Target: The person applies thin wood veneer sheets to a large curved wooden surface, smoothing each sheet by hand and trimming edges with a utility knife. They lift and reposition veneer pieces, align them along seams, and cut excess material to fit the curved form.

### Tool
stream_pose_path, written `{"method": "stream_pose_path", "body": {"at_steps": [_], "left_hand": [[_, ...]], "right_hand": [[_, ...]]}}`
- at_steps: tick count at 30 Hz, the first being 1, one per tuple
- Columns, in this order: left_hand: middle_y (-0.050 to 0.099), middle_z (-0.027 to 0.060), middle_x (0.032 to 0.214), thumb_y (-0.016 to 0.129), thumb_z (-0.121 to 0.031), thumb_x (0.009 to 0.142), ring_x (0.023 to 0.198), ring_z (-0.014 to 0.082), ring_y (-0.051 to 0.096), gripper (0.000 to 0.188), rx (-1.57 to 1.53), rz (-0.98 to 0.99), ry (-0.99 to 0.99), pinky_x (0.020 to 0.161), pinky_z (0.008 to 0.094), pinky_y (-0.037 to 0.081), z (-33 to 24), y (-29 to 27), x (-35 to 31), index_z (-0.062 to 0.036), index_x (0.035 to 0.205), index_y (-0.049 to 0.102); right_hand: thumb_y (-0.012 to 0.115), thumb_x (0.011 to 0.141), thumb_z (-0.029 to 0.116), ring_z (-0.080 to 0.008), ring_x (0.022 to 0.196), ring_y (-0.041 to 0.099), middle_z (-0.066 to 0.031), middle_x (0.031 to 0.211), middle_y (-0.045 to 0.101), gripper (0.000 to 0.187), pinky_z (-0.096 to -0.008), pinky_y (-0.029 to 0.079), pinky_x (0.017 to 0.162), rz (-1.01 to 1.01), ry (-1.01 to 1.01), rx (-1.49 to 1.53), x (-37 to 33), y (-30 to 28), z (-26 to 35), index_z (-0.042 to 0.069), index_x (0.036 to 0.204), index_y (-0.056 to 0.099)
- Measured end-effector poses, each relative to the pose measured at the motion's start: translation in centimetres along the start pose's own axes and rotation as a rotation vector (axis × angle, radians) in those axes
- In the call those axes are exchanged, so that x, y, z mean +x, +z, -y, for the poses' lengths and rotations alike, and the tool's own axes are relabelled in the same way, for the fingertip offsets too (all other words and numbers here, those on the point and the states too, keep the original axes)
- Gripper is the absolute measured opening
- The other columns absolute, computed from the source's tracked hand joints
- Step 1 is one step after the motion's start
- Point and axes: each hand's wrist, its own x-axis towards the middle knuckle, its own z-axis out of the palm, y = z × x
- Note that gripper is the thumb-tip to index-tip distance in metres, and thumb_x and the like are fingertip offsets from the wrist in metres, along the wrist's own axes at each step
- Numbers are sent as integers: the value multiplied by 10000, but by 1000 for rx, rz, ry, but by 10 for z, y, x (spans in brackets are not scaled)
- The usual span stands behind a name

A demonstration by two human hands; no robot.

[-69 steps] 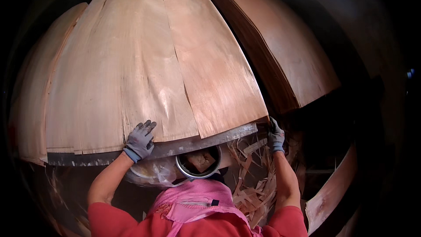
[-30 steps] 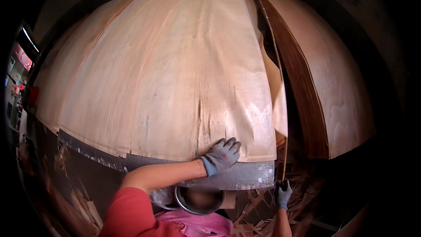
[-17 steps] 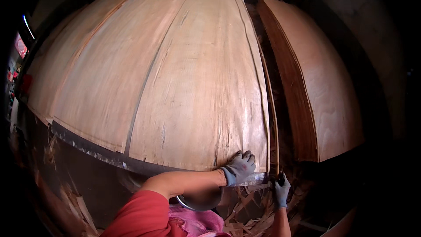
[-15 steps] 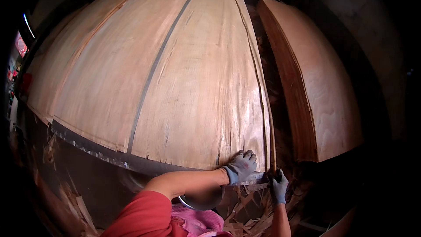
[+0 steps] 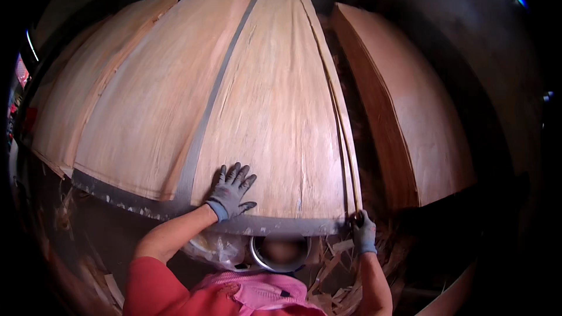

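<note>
A long pale wood veneer sheet (image 5: 275, 140) lies on a dark table. My left hand (image 5: 231, 192), in a grey glove, rests flat on its near left corner with the fingers spread. At the near right corner, my gloved right hand (image 5: 364, 233) is closed around the near end of a thin wood strip (image 5: 350, 158). That strip runs along the sheet's right edge, with a narrow dark line between them. Part of the grip is hidden by the fingers. To the left lies another veneer sheet (image 5: 146, 111), parted from the first by a dark gap (image 5: 202, 129).
A thick stack of veneer (image 5: 421, 111) stands to the right across a dark gap. More veneer (image 5: 88, 88) lies at far left. The table's dark front edge (image 5: 117, 196) shows paint flecks. Wood scraps (image 5: 328, 263), a clear plastic bag (image 5: 219, 250) and a silver-rimmed round thing (image 5: 253, 253) are below.
My left hand has moved left, from the sheet's near right corner to its near left corner, fingers now spread. The dark gap between the sheets is wider at the near end. My right hand stays at the strip.
</note>
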Motion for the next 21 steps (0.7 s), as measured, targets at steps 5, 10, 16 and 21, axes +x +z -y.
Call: {"method": "stream_pose_path", "body": {"at_steps": [5, 10, 16, 21], "left_hand": [[226, 189, 1604, 479, -596, 911, 1488, 410, 146, 820, 30, 5, -21, 1164, 628, 69, 4, 8, -17, -108, 1543, 290], [195, 209, 1608, 518, -550, 907, 1495, 407, 128, 822, -13, -13, 0, 1169, 624, 57, -7, 7, -19, -96, 1547, 274], [186, 202, 1611, 542, -534, 894, 1494, 401, 131, 832, -41, -24, 13, 1178, 608, 66, -1, 9, -18, -97, 1548, 272], [207, 214, 1600, 539, -540, 892, 1485, 420, 142, 840, -62, -10, 9, 1173, 618, 68, -2, 4, -18, -93, 1548, 266]], "right_hand": [[596, 962, 112, -103, 623, 565, -47, 805, 616, 501, -265, 483, 530, 188, 178, 604, -4, 15, 97, 43, 1430, 431], [564, 973, 134, -121, 549, 547, -39, 738, 552, 429, -290, 453, 451, 382, 343, 759, 10, 40, 170, 141, 1389, 456], [573, 977, 214, -149, 512, 568, -40, 669, 545, 379, -297, 434, 395, 408, 213, 851, 44, 118, 217, 117, 1324, 455], [573, 960, 175, -140, 535, 579, -44, 705, 576, 441, -306, 458, 415, 277, 213, 642, 69, 113, 192, 114, 1386, 480]]}}
